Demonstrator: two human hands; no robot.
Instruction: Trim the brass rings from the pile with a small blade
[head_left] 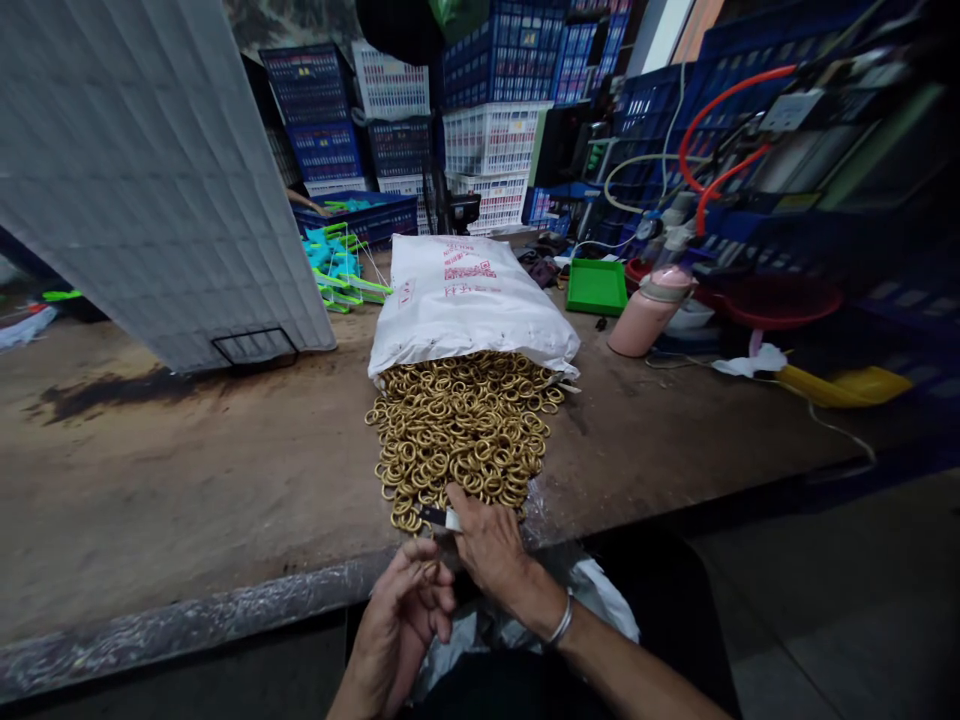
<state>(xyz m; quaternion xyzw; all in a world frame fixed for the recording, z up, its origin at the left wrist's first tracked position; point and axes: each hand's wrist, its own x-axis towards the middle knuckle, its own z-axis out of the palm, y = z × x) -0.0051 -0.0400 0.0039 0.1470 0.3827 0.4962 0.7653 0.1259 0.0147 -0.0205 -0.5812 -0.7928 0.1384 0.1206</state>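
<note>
A white sack [465,300] lies open on the brown workbench [187,480], and a heap of brass-coloured rings [457,430] spills from its mouth toward me. My right hand [491,545] is closed around a small tool with a dark blade and a white-wrapped handle [441,518], at the near edge of the heap. My left hand [401,615] sits just below, fingers pinched on one brass ring [429,572] right next to the tool. A metal bracelet [561,622] is on my right wrist.
A large white corrugated panel [150,170] leans at the left. Behind the sack are stacked blue and white crates [487,120], teal plastic parts [337,265] and a green tray [596,287]. A pink bottle [649,310], red hoses [720,130] and a yellow scoop [847,385] stand at right.
</note>
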